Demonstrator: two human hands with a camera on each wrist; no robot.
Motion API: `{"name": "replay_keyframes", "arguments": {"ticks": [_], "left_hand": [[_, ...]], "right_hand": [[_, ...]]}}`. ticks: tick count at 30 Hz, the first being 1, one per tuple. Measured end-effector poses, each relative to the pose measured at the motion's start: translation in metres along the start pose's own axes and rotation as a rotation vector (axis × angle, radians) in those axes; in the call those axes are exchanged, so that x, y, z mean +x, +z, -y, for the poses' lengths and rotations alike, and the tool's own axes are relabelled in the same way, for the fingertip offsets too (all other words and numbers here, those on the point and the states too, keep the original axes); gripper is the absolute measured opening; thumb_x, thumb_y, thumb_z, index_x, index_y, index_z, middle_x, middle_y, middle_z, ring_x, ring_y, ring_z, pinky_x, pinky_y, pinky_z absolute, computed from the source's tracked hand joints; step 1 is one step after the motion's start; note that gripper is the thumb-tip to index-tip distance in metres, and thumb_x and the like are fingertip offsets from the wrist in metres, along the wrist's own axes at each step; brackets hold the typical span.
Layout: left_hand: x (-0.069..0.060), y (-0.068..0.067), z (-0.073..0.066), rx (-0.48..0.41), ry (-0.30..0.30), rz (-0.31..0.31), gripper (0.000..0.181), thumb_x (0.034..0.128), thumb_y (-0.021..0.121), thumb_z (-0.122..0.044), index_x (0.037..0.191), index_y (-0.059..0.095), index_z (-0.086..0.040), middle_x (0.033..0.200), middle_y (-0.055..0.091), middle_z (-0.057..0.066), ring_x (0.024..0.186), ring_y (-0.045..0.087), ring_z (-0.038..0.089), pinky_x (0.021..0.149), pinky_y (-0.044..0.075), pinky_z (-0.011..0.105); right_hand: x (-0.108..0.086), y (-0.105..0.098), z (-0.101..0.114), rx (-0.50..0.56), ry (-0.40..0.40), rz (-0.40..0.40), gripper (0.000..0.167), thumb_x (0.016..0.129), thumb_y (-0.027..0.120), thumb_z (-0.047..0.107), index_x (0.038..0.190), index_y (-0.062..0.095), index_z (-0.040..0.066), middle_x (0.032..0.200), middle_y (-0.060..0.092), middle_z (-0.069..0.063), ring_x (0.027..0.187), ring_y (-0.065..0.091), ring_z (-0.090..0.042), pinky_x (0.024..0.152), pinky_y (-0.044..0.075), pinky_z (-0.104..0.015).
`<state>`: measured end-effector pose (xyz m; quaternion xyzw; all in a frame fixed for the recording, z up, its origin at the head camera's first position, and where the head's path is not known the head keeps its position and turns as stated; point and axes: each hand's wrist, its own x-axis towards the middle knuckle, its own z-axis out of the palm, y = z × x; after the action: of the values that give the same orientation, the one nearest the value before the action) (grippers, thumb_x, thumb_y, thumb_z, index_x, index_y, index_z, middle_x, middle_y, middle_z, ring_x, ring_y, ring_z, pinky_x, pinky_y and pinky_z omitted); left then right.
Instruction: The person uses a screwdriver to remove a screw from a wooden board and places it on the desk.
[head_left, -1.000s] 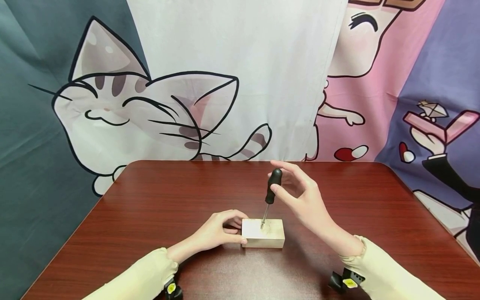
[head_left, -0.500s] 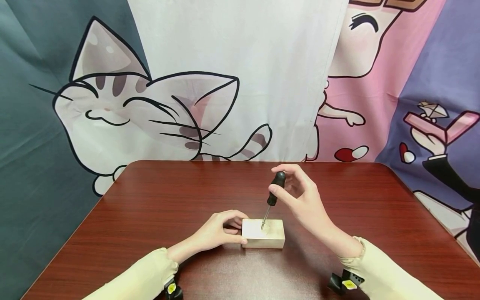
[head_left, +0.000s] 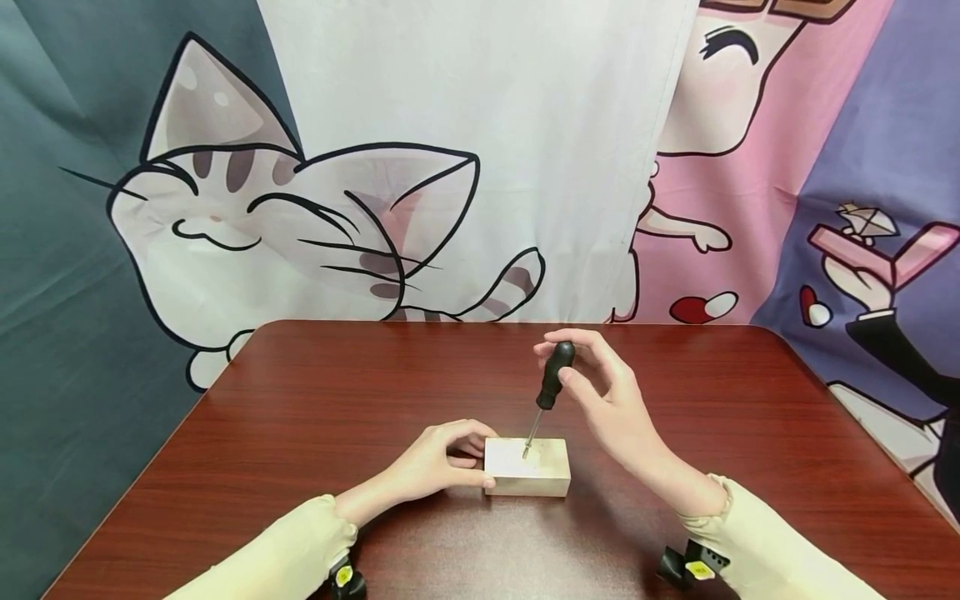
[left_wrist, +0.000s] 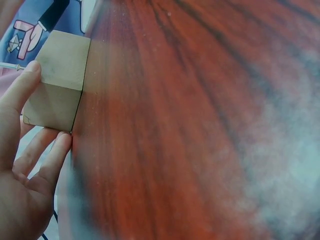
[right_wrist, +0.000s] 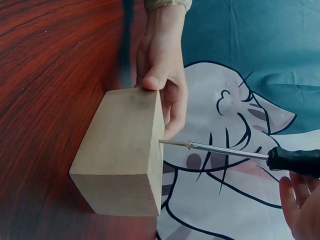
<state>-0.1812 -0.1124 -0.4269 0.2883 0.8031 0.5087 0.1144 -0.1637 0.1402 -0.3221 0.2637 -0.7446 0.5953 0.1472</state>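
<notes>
Pale rectangular wooden block (head_left: 527, 475) sat on the glossy red-brown wood-grain table (head_left: 337, 392), btwn both hands. L hand (head_left: 442, 457) gripped the block's left end, thumb at the near corner, fingers at the far side; hold was narrow, abt as wide as the block. Brass-coloured threaded metal screw (right_wrist: 175, 144) stood in the block's top face w/ a good part of its shank showing. Black-handled screwdriver w/ slim silver shaft (head_left: 550, 392) had its tip at the screw's outer end; tool was tilted, handle leaning right & away from the person. R hand (head_left: 611, 404) held the handle lightly, thumb on its right side, fingers bent round behind; some were hidden, so can't tell how many touched. Both arms wore cream long sleeves (head_left: 772, 542), w/ a small black device w/ yellow label (head_left: 693, 565) at each wrist. Behind the table hung a big teal, white, pink & purple cloth (head_left: 585, 125) printed w/ a smiling cartoon cat (head_left: 210, 292), etc
</notes>
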Motion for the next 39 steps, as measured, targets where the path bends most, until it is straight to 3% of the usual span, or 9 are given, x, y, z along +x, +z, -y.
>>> {"name": "replay_keyframes", "arguments": {"ticks": [4, 8, 12, 18, 24, 29, 33, 39], "left_hand": [[0.0001, -0.0001, -0.0006, -0.001, 0.002, -0.001, 0.047, 0.0770, 0.086, -0.024, 0.119, 0.065, -0.019, 0.108, 0.070, 0.006, 0.097, 0.067, 0.010, 0.088, 0.060, 0.026], [0.0003, -0.0005, -0.0005, 0.005, 0.003, 0.001, 0.047, 0.0772, 0.086, -0.025, 0.119, 0.065, -0.019, 0.108, 0.069, 0.006, 0.097, 0.067, 0.009, 0.087, 0.059, 0.024], [0.0007, -0.0007, 0.0012, 0.010, 0.009, 0.005, 0.047, 0.0770, 0.086, -0.026, 0.119, 0.065, -0.020, 0.107, 0.070, 0.005, 0.097, 0.067, 0.008, 0.087, 0.059, 0.023], [0.0004, -0.0012, 0.0017, 0.018, 0.017, 0.006, 0.047, 0.0767, 0.086, -0.026, 0.118, 0.065, -0.021, 0.107, 0.070, 0.005, 0.097, 0.068, 0.007, 0.087, 0.059, 0.024], [0.0000, -0.0006, 0.0000, 0.007, 0.013, 0.005, 0.048, 0.0766, 0.086, -0.025, 0.119, 0.065, -0.019, 0.108, 0.070, 0.006, 0.098, 0.067, 0.009, 0.088, 0.059, 0.025], [0.0006, -0.0004, -0.0001, 0.000, 0.006, 0.003, 0.048, 0.0766, 0.086, -0.024, 0.119, 0.065, -0.019, 0.107, 0.070, 0.006, 0.098, 0.068, 0.011, 0.088, 0.059, 0.026], [0.0006, -0.0008, -0.0001, 0.003, 0.004, 0.005, 0.048, 0.0767, 0.086, -0.025, 0.119, 0.065, -0.020, 0.108, 0.070, 0.006, 0.098, 0.068, 0.010, 0.088, 0.059, 0.024], [-0.0001, -0.0010, 0.0005, 0.018, 0.006, 0.007, 0.048, 0.0767, 0.086, -0.026, 0.119, 0.065, -0.022, 0.108, 0.070, 0.004, 0.098, 0.068, 0.008, 0.087, 0.059, 0.022]], "right_hand": [[-0.0010, 0.0006, -0.0008, -0.068, 0.012, -0.046, 0.034, 0.092, 0.070, 0.008, 0.124, 0.061, 0.017, 0.104, 0.062, 0.004, 0.085, 0.064, -0.010, 0.073, 0.052, -0.018], [-0.0014, 0.0001, -0.0022, -0.094, 0.013, -0.066, 0.036, 0.090, 0.073, 0.010, 0.123, 0.063, 0.019, 0.100, 0.057, 0.002, 0.077, 0.060, -0.011, 0.065, 0.049, -0.020], [-0.0011, -0.0011, -0.0021, -0.110, -0.003, -0.053, 0.042, 0.091, 0.072, 0.010, 0.130, 0.062, 0.021, 0.100, 0.059, 0.002, 0.083, 0.062, -0.010, 0.071, 0.052, -0.017], [-0.0002, -0.0021, -0.0008, -0.073, -0.031, -0.013, 0.048, 0.095, 0.063, 0.004, 0.138, 0.056, 0.025, 0.107, 0.069, 0.000, 0.100, 0.068, -0.010, 0.093, 0.055, -0.019], [-0.0003, -0.0009, -0.0014, -0.051, -0.020, -0.026, 0.044, 0.096, 0.051, -0.005, 0.132, 0.059, 0.020, 0.116, 0.067, 0.004, 0.103, 0.066, -0.010, 0.086, 0.055, -0.020], [-0.0001, 0.0006, -0.0018, -0.144, -0.037, -0.090, 0.034, 0.092, 0.067, 0.005, 0.123, 0.065, 0.020, 0.105, 0.057, 0.004, 0.091, 0.060, -0.011, 0.080, 0.049, -0.017], [0.0002, 0.0004, -0.0014, -0.185, -0.035, -0.098, 0.035, 0.090, 0.072, 0.010, 0.123, 0.065, 0.020, 0.099, 0.056, 0.004, 0.087, 0.059, -0.012, 0.077, 0.047, -0.018], [-0.0004, -0.0009, -0.0011, -0.103, -0.011, -0.052, 0.044, 0.094, 0.066, 0.009, 0.134, 0.059, 0.024, 0.107, 0.066, 0.003, 0.099, 0.066, -0.010, 0.091, 0.053, -0.016]]}}
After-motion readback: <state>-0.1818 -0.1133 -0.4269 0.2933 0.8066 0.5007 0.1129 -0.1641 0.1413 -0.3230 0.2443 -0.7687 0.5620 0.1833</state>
